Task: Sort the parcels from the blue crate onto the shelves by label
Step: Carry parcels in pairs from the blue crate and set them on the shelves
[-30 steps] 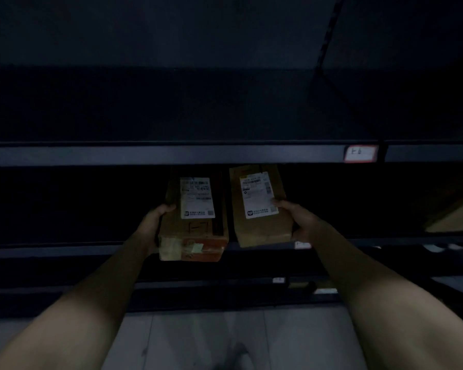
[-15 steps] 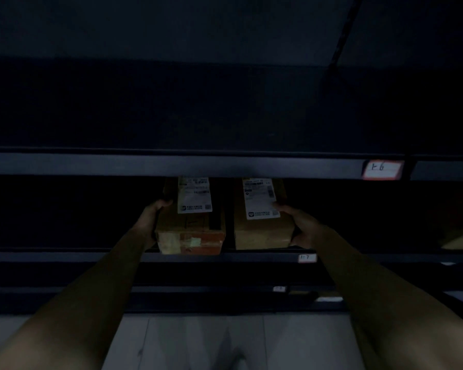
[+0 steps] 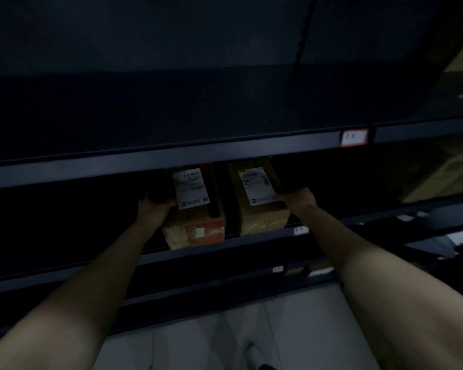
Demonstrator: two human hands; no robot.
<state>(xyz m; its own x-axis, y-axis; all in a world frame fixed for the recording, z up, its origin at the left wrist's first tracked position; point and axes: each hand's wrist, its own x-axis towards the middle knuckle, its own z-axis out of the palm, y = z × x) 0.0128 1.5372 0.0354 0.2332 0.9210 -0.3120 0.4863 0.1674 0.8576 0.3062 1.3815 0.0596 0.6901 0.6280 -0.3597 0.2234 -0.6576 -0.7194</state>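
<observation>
Left hand (image 3: 154,209) clasped round left parcel (image 3: 195,225), right hand (image 3: 301,200) round right parcel (image 3: 259,212); grip detail dim in shadow.

Left hand (image 3: 155,206) grips left parcel (image 3: 195,228), right hand (image 3: 298,201) right parcel (image 3: 259,212), on shelf (image 3: 251,240).

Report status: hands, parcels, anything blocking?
Left hand grips left parcel by its outer side, right hand grips right parcel likewise. Both on the shelf, gap between. Nothing seen blocking; scene dark.
</observation>
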